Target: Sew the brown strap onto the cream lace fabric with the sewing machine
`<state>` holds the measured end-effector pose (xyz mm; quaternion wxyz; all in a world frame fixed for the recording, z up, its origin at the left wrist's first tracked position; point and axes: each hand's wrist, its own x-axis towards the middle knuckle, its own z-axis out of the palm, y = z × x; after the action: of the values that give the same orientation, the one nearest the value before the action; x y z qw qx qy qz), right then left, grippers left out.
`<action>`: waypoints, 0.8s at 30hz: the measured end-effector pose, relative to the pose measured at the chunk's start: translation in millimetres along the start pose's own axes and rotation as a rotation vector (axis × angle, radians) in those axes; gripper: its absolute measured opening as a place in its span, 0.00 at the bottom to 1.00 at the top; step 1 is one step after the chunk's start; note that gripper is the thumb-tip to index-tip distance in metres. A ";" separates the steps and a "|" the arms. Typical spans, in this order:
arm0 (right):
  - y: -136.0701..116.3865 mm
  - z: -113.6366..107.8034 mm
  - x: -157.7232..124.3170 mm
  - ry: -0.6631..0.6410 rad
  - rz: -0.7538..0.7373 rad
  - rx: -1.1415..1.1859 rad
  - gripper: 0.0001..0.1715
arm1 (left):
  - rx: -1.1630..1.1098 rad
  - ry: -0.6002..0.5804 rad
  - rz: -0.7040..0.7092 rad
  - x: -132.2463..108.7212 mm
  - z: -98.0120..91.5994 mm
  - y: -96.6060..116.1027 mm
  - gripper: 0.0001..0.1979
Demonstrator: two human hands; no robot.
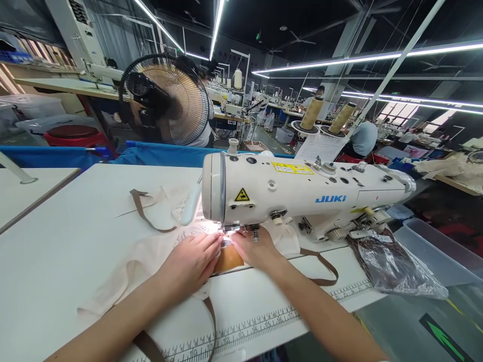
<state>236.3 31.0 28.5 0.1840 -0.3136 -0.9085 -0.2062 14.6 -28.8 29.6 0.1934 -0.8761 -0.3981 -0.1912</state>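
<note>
My left hand lies flat, fingers stretched toward the needle, pressing a pale beige garment onto the white table. My right hand rests on the other side of the presser foot, fingers pressed down on the fabric and a small tan piece. Both hands sit under the head of a white JUKI sewing machine. Brown straps trail from the garment across the table.
A ruler strip runs along the table's front edge. A crinkled plastic bag lies to the right of the machine. Two thread cones stand behind it. A black fan stands at the back left. Other workers sit at far stations.
</note>
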 end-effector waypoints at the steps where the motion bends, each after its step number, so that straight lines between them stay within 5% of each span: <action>1: 0.3 0.1 0.0 0.005 0.014 0.010 0.13 | 0.010 0.007 -0.004 0.3 0.3 0.0 0.20; 14: -3.0 -3.7 -3.7 0.040 -0.081 -0.102 0.11 | 0.021 0.044 0.014 2.5 3.2 0.2 0.18; 24: 8.1 13.6 -3.7 -0.009 0.121 -0.049 0.13 | 0.065 -0.059 -0.031 -1.2 -0.1 -0.3 0.20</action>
<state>241.5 41.6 17.3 0.1843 -0.3731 -0.8834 -0.2154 13.6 -29.4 29.2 0.2070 -0.8683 -0.4232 -0.1551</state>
